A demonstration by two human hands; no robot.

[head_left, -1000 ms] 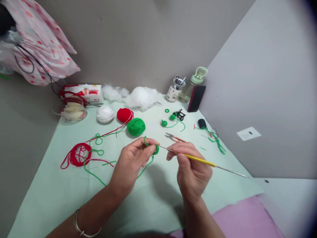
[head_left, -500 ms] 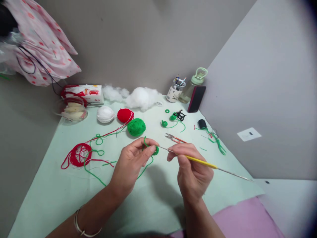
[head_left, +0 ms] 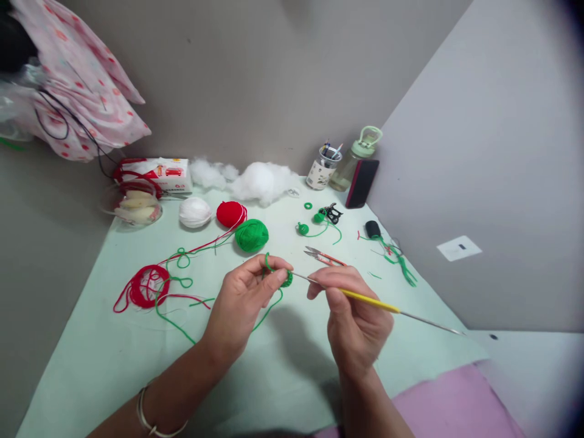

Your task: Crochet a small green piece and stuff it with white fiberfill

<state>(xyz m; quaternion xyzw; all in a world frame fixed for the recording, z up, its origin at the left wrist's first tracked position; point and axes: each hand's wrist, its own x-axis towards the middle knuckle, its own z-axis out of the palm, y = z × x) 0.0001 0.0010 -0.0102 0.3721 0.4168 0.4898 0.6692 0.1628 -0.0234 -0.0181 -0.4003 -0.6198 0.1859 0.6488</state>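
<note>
Between the thumb and fingers of my left hand [head_left: 241,301] is a small green crochet piece [head_left: 287,279], mostly covered by the fingertips. Green yarn loops over the left index finger, and a strand hangs below the piece. My right hand [head_left: 356,322] grips a crochet hook [head_left: 371,300] by its yellow handle, like a pen. The hook's thin metal end reaches to the green piece at my left fingertips; its very tip is hidden there. Just beyond the right hand lie thread snips [head_left: 323,255] with orange handles. A green yarn ball [head_left: 252,236] sits beyond my left hand.
A red yarn ball [head_left: 231,214], a white yarn ball [head_left: 194,212] and white stuffing [head_left: 264,182] line the back. Loose red yarn [head_left: 149,286] lies at left. Small green crochet balls [head_left: 303,229], a phone [head_left: 362,184], a bottle [head_left: 349,164] and a pen cup [head_left: 323,169] stand back right.
Both hands keep nearly the same pose, with the hook still at the green piece. The whole view has shifted very slightly.
</note>
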